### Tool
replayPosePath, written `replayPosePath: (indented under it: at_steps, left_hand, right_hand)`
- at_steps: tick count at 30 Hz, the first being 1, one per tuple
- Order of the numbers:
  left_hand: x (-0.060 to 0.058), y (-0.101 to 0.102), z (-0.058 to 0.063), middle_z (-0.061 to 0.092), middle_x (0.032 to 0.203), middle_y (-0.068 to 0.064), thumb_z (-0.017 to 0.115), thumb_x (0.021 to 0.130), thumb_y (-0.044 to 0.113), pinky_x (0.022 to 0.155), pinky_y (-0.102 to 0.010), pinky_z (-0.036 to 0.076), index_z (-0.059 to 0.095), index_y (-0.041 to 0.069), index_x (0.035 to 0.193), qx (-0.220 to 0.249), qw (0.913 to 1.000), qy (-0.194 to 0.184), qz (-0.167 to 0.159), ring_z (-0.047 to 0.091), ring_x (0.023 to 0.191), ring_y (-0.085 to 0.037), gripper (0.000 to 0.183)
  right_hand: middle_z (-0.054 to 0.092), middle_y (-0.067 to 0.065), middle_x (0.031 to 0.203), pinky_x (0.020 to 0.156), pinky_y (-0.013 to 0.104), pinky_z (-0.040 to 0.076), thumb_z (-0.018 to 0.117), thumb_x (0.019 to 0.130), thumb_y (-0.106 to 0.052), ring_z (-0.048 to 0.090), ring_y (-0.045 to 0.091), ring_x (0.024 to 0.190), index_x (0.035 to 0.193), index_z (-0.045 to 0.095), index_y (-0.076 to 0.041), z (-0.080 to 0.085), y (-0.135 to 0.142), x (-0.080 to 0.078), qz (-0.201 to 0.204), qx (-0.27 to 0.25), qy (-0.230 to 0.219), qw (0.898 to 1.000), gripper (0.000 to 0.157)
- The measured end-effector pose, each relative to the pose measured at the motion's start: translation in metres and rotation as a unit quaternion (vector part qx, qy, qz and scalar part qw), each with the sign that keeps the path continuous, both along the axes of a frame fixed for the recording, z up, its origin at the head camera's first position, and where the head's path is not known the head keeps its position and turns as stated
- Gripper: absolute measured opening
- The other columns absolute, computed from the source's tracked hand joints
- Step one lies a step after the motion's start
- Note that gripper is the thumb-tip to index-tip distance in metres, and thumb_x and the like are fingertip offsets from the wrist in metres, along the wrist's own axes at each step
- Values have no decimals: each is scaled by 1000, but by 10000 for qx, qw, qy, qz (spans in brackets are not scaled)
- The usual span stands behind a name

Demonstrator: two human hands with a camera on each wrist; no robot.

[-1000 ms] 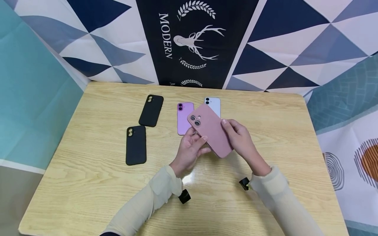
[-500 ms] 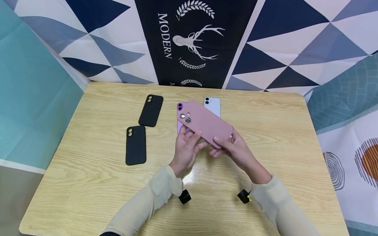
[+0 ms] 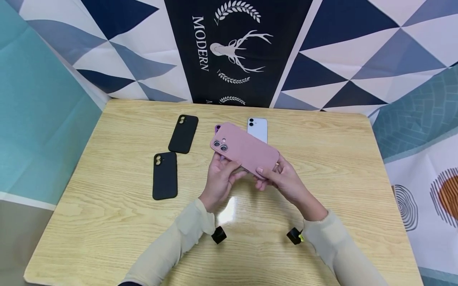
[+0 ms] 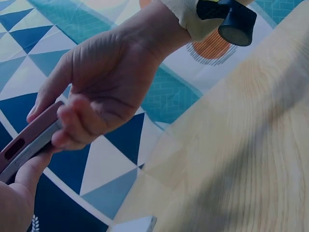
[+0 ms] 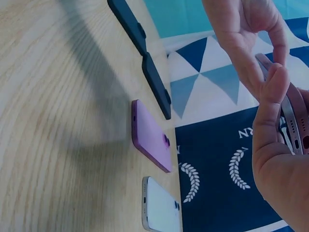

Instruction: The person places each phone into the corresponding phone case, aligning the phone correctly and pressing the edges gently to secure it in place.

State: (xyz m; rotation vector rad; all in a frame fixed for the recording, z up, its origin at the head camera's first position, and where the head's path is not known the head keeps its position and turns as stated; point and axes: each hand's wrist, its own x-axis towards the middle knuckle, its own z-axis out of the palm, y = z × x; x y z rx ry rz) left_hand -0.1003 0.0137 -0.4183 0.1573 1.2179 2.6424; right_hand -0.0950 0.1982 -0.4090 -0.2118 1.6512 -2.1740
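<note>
Both hands hold a pink phone case [image 3: 247, 153] over the table, its back facing up and tilted. A silver-edged phone [image 4: 33, 151] lies against the case's underside in the left wrist view; whether it sits fully inside, I cannot tell. My left hand [image 3: 219, 178] grips the lower left side near the camera lenses, thumb on the edge. At the other end, my right hand [image 3: 282, 176] pinches the corner, thumb on top and fingers beneath. In the right wrist view, the phone's port end [image 5: 290, 124] shows beside the pink case's slotted edge.
Behind the held case lie a purple phone [image 5: 152, 140], mostly covered in the head view, and a white phone [image 3: 258, 129]. Two black phone cases, one farther back [image 3: 183, 134] and one nearer [image 3: 165, 176], lie on the wooden table [image 3: 107, 222] to the left.
My right hand has moved from the case's right side down to its lower end. The case has turned flatter and shifted left, covering more of the purple phone.
</note>
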Motion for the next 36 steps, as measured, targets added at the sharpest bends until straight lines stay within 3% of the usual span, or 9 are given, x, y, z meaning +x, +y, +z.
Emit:
replayPosePath:
  at_steps: [6, 12, 16, 30, 36]
  left_hand:
    - [-4, -17, 1, 59, 113, -4, 38, 93, -3, 83, -31, 57, 28, 1, 137, -10, 9995, -40, -305, 67, 95, -14, 46]
    - [-10, -41, 5, 70, 98, 0, 39, 97, 8, 82, -31, 57, 31, -13, 135, -428, 9963, -21, -751, 70, 88, -13, 44]
    - [-11, -50, 7, 72, 94, 0, 38, 98, 12, 81, -31, 57, 33, -15, 131, -524, 9939, -21, -967, 70, 87, -14, 43]
    - [-8, -51, 5, 72, 100, -2, 39, 101, 14, 81, -29, 57, 33, -14, 133, -381, 9946, 381, -886, 70, 90, -14, 43]
    - [-8, -48, 4, 71, 102, -1, 42, 101, 17, 81, -28, 56, 30, -13, 136, -411, 9963, 384, -657, 70, 90, -13, 48]
  right_hand:
    - [68, -1, 77, 54, 24, 56, 54, 93, -2, 66, 10, 60, 133, 29, -9, 3, 3, -2, 249, 173, 80, 9995, 48]
    - [68, 0, 80, 55, 24, 55, 51, 93, -1, 64, 9, 60, 134, 29, -9, 5, 12, -4, 727, 162, 244, 9969, 47]
    - [67, 2, 79, 54, 25, 54, 49, 93, 1, 62, 9, 59, 132, 31, -11, 6, 15, -7, 894, 189, 276, 9954, 44]
    - [68, -1, 77, 52, 25, 53, 50, 94, 0, 62, 8, 58, 129, 35, -9, 9, 13, -9, 897, 76, 403, 9951, 39]
    - [67, -1, 74, 51, 23, 51, 48, 96, -4, 61, 8, 58, 117, 40, -8, 9, 10, -11, 779, 197, 386, 9960, 23]
